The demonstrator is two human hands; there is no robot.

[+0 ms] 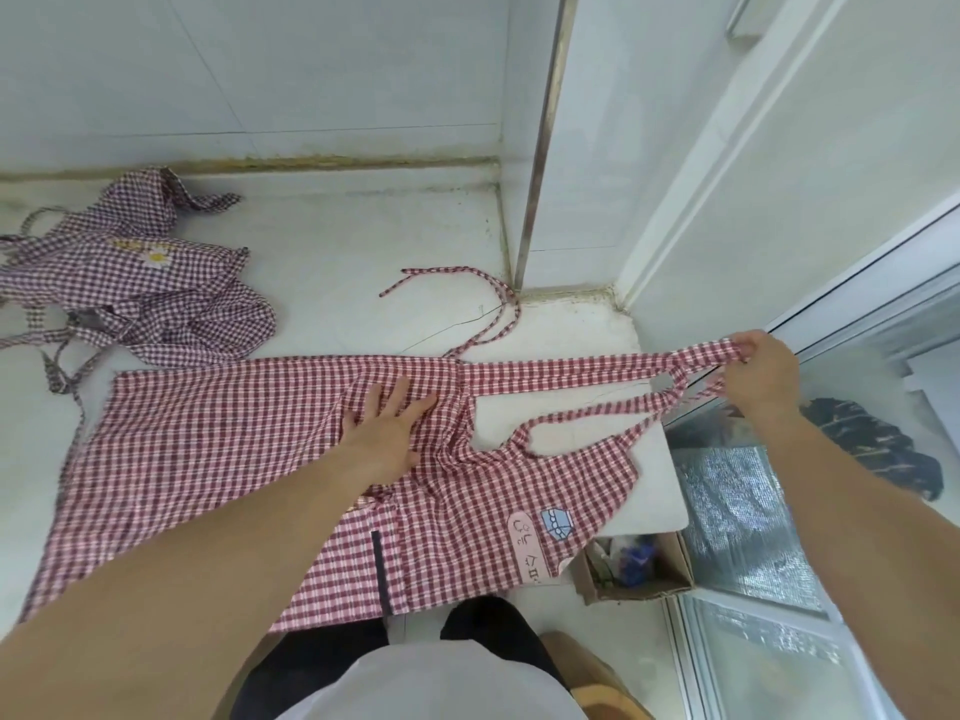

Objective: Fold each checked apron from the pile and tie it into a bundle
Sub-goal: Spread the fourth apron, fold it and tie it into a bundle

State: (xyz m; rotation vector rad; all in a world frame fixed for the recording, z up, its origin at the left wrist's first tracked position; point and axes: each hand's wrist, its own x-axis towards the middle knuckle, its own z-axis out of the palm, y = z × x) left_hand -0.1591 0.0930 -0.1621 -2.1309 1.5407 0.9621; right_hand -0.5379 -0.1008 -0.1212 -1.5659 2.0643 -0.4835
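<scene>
While left hand (387, 433) presses flat on apron (208, 449), right hand (761, 376) pinches neck strap (597, 367).

1. The apron (218, 459) spread across the middle is checked in red and white, and its neck strap (597, 368) running off toward 3 o'clock carries the same check.
2. Near its lower edge, toward 5 o'clock, sit a pale pink patch (527, 550) with dark lettering and a light blue patch (557, 523) outlined in dark blue.
3. A narrow black stripe (378, 571) runs down the cloth at 6 o'clock.
4. The pile of aprons (140, 293) at 10 o'clock is checked in darker maroon and white; a white daisy (156, 256) with a yellow centre shows on top.
5. The counter (337, 252) beneath is off-white.
6. The cardboard box (639, 569) at 5 o'clock is brown.
</scene>
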